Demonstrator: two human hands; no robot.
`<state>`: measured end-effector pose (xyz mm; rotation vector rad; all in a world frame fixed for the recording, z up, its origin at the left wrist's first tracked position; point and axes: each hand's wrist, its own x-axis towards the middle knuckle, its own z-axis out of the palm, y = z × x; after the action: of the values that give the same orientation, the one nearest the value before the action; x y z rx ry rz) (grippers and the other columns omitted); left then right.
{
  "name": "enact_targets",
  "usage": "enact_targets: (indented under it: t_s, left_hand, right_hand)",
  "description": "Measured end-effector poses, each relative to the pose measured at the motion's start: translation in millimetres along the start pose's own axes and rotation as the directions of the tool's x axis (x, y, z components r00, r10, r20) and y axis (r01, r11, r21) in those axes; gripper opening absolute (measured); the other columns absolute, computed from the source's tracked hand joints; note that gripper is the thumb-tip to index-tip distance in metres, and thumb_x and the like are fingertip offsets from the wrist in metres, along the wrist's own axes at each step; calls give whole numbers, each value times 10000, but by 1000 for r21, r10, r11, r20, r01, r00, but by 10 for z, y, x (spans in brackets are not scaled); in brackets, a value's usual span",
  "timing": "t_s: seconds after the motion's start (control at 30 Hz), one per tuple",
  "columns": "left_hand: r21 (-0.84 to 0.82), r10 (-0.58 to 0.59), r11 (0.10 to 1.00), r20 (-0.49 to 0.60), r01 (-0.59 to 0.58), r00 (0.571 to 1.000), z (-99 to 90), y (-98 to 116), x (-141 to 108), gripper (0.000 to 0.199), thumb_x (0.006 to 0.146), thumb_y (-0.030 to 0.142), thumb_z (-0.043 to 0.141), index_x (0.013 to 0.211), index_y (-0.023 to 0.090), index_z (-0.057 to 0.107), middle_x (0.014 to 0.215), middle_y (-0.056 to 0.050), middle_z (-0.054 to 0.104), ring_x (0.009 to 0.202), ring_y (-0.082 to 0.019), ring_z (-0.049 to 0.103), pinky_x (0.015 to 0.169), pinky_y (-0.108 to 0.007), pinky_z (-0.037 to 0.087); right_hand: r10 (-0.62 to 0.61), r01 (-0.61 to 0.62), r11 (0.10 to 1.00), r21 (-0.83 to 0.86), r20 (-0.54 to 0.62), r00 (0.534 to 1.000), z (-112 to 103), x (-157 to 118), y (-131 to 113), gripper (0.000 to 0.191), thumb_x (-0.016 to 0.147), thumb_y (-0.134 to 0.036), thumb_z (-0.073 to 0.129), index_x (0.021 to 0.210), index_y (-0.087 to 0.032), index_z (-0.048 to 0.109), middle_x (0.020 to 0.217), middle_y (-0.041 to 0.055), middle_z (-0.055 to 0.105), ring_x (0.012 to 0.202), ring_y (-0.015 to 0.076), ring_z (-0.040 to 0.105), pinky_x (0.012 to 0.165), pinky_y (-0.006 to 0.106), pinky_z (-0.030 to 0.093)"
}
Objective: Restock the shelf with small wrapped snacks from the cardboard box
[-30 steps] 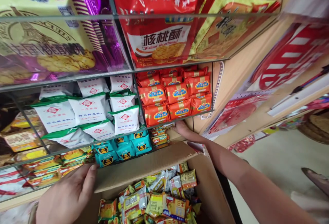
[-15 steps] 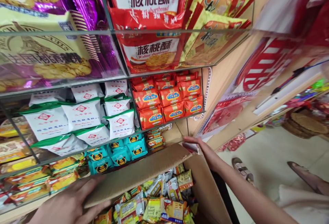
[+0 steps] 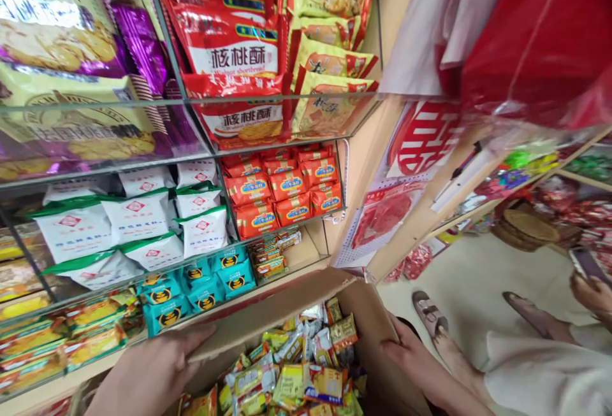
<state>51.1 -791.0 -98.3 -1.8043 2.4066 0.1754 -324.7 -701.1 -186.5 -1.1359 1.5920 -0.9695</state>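
An open cardboard box (image 3: 382, 333), filled with small wrapped snacks (image 3: 291, 378), sits low in front of the shelves. My left hand (image 3: 148, 365) grips its left upper edge, fingers over the flap. On the right, my right hand (image 3: 406, 352) is closed on the box's right wall near the top. Just beyond the box lie teal packets (image 3: 205, 295) and a few small brown-orange packets (image 3: 270, 257) on the lowest shelf. Red packets (image 3: 291, 190) and white-green packets (image 3: 138, 215) stack in the compartments above.
Large red walnut shortbread bags (image 3: 243, 53) and yellow bags (image 3: 329, 85) fill the upper shelf behind a clear front panel (image 3: 282, 116). Red and white bags (image 3: 530, 53) hang at upper right. A person's sandalled foot (image 3: 430, 314) and a hand with a phone (image 3: 593, 282) are at right.
My right hand has moved from the box's far right corner down onto its right wall. The view has shifted right, and the other person's hand with a phone has come into sight.
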Motion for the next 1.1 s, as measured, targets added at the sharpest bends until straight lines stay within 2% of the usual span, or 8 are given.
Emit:
enact_targets:
  t_s: [0.2,0.27,0.33,0.4,0.53,0.7,0.9,1.1]
  left_hand:
    - [41,25,999,139,-30,990,-89,119,113,465,816,422,323,1168,266,586,1070,-72,688,941,-344,631,753,-424,474]
    - [29,23,999,127,-27,992,-89,124,110,484,818,475,316,1161,269,589,1112,-59,668,941,-329,633,762,-410,476]
    - [40,15,999,121,-20,993,-93,143,94,496,820,487,311,1176,265,576,1114,-57,667,933,-312,639,764,-389,477]
    - [59,3,998,126,-10,992,-102,173,74,499,822,474,311,1189,251,565,1069,-74,687,921,-311,644,746,-385,480]
    - [60,-5,998,116,-2,993,-93,199,47,496,828,431,310,1220,226,534,978,-90,714,874,-321,656,699,-406,489]
    - [-30,134,990,-126,-139,983,26,129,-103,421,830,445,388,1112,218,603,1063,-72,687,930,-256,642,799,-375,489]
    - [22,460,831,-590,-556,664,255,388,-543,333,764,207,572,1096,222,571,1134,-68,644,1144,-227,507,931,-365,434]
    - [-170,444,735,-610,-656,656,562,711,-615,331,769,136,565,1081,247,564,1086,-50,663,1074,-185,564,861,-274,501]
  right_hand:
    - [-266,231,954,-191,-181,947,13,-4,132,494,722,-175,465,1215,-202,477,1195,78,550,1094,262,508,924,418,410]
    - [-511,370,837,-403,-335,792,85,-67,65,434,744,-175,495,1177,-211,492,1233,90,505,1160,268,439,973,457,348]
    - [-709,490,662,-567,-261,655,215,-118,-68,322,776,-156,490,1087,-220,542,1168,87,533,1139,252,435,973,453,336]
    - [-714,561,560,-610,-12,700,404,-84,-217,258,817,-131,435,1020,-213,572,1061,77,580,1051,215,485,927,385,380]
    - [-286,435,522,-734,330,900,842,275,-356,239,836,-127,396,907,-167,620,896,81,638,896,193,559,832,299,421]
    - [-156,320,471,-822,279,948,1169,573,-212,337,739,-81,471,1051,-99,596,959,169,626,934,277,555,801,370,416]
    - [-152,268,545,-794,221,963,1189,548,-28,409,664,-146,558,1071,-127,588,1023,167,600,989,303,505,819,395,386]
    - [-219,291,707,-644,193,957,1061,597,37,152,626,-157,621,776,-164,638,876,58,634,900,219,525,811,298,378]
